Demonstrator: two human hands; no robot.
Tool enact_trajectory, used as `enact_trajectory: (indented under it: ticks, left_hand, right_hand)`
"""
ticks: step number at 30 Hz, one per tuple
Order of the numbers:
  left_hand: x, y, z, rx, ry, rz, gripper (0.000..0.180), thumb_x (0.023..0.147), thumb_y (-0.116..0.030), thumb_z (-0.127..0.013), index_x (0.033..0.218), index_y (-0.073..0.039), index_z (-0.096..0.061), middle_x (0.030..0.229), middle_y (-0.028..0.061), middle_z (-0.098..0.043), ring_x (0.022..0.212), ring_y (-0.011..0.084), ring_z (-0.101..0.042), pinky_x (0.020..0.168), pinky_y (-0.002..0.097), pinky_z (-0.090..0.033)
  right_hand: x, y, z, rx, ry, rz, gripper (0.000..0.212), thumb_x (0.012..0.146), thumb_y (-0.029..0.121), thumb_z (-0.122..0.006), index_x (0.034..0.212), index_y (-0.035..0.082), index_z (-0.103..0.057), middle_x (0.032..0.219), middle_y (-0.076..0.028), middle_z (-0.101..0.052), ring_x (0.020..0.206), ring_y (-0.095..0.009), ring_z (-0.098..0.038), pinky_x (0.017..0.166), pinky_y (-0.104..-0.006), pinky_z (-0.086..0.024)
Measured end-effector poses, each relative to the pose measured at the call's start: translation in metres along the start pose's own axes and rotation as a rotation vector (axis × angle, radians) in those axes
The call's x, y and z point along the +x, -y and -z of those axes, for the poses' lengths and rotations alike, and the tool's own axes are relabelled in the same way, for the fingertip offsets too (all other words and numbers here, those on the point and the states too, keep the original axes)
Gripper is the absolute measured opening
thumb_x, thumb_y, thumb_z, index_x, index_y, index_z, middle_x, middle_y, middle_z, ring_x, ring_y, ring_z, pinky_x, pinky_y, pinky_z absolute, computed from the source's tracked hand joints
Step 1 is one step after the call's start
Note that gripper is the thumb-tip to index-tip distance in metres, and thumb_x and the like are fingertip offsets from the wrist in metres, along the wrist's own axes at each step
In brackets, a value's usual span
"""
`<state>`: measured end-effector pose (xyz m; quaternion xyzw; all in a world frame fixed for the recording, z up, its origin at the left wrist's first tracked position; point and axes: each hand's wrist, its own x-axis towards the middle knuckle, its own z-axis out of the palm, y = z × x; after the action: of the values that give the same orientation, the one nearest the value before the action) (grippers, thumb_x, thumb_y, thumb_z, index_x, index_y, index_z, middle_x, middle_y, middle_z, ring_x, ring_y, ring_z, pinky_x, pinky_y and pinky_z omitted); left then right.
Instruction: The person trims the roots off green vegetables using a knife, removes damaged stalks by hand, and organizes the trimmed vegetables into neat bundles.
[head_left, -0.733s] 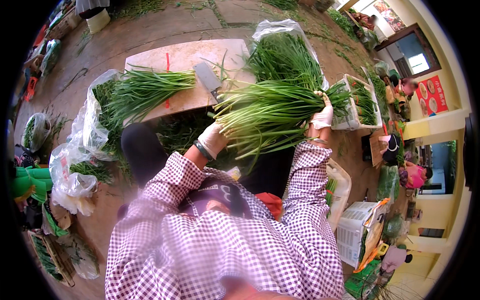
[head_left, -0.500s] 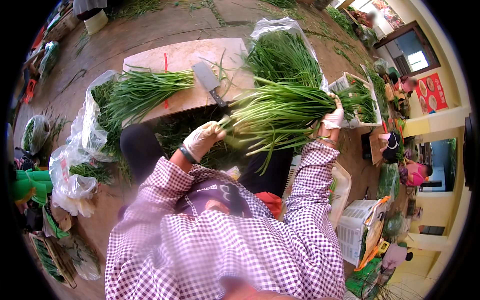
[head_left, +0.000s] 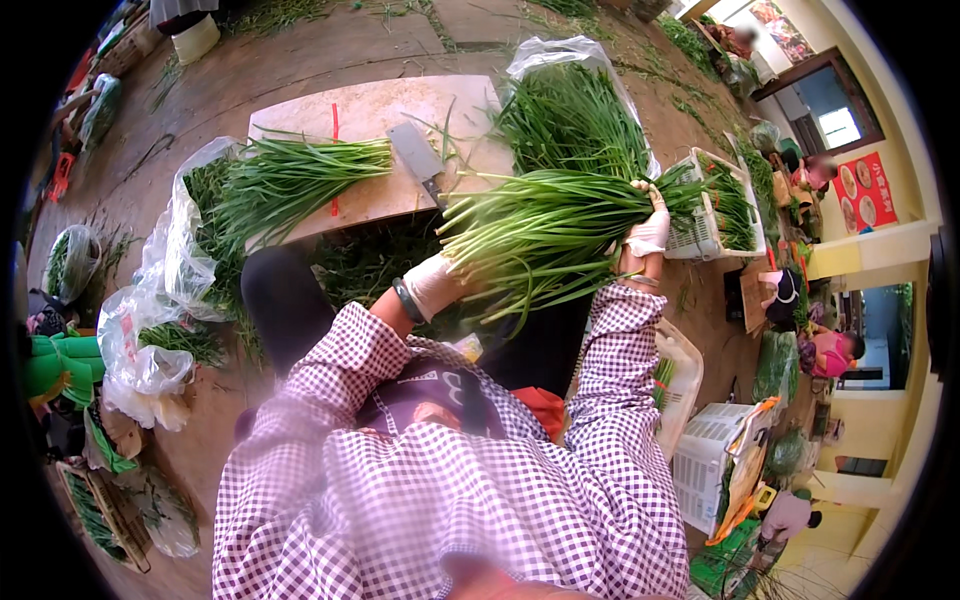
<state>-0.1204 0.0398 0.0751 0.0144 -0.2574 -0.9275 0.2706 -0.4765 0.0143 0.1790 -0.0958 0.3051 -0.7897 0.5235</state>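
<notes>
In my gloved right hand (head_left: 648,226) is a big bunch of garlic chives (head_left: 545,220), gripped near its leafy end, with the pale stem ends pointing left. My gloved left hand (head_left: 436,286) is at the lower left of those stem ends; its fingers are hidden among the stems. Beyond the bunch lies a pale board (head_left: 375,100). On it rests a second bunch of chives (head_left: 310,170) across a red strip (head_left: 335,122). Beside that bunch is a cleaver (head_left: 414,152), its handle partly covered by the chives I hold.
A plastic bag of chives (head_left: 575,115) stands right of the board, and another clear bag (head_left: 185,270) at its left. White crates (head_left: 708,218) stand to the right. Loose greens litter the floor, and other people (head_left: 835,350) sit along the right side.
My left hand has moved right and in under the stem ends; before, its fingers were pinched around a few strands left of the bunch. My right hand has shifted slightly left, still gripping the chives.
</notes>
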Motion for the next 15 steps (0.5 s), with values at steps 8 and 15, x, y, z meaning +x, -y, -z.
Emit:
enact_trajectory:
  ticks: [8, 15]
  left_hand:
    - [-0.01, 0.004, -0.013, -0.234, -0.07, -0.075, 0.046, 0.094, -0.025, -0.051, 0.134, -0.005, -0.042, 0.137, 0.0151, -0.046, 0.122, 0.0265, -0.049, 0.103, 0.0424, -0.038]
    - [-0.003, 0.002, -0.037, -0.162, -0.088, -0.204, 0.046, 0.091, -0.02, -0.055, 0.132, -0.004, -0.045, 0.127, 0.0145, -0.056, 0.113, 0.025, -0.056, 0.097, 0.041, -0.045]
  right_hand:
    - [-0.002, -0.014, -0.007, -0.036, -0.093, 0.041, 0.013, 0.088, 0.01, -0.056, 0.082, 0.001, -0.061, 0.081, -0.01, -0.064, 0.079, -0.022, -0.06, 0.083, -0.035, -0.051]
    - [-0.01, -0.008, -0.017, -0.047, 0.1, 0.027, 0.017, 0.09, 0.015, -0.055, 0.082, 0.002, -0.062, 0.081, -0.009, -0.064, 0.078, -0.022, -0.06, 0.081, -0.034, -0.05]
